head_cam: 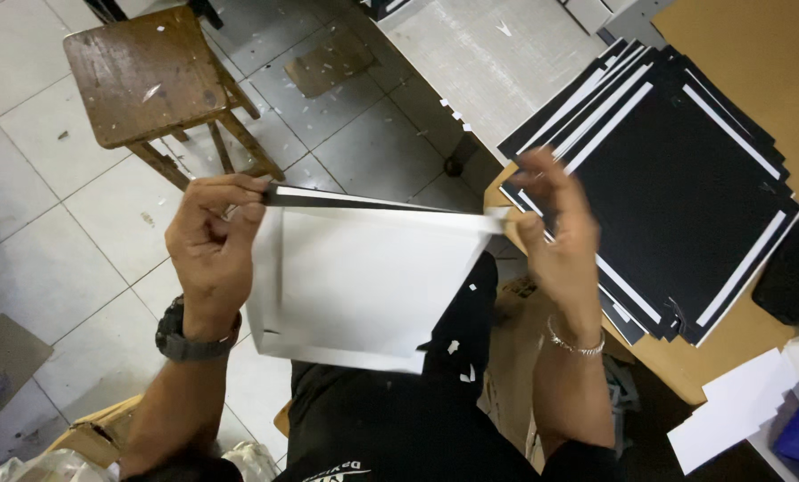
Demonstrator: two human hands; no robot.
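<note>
While both hands pinch its top edge, left hand and right hand hold white card sheet above lap | likely light, stiff, creasable; grip corners | black stack on worktop

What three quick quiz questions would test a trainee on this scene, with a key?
1. True or false: both hands grip the top edge of the white sheet.
2. Which wrist has the watch? A. left B. right
3. What lies on the table past the right hand?

Key:
1. True: the left hand pinches one end, the right hand the other.
2. A; the right wrist has a bracelet.
3. A stack of black sheets with white strips.
</note>
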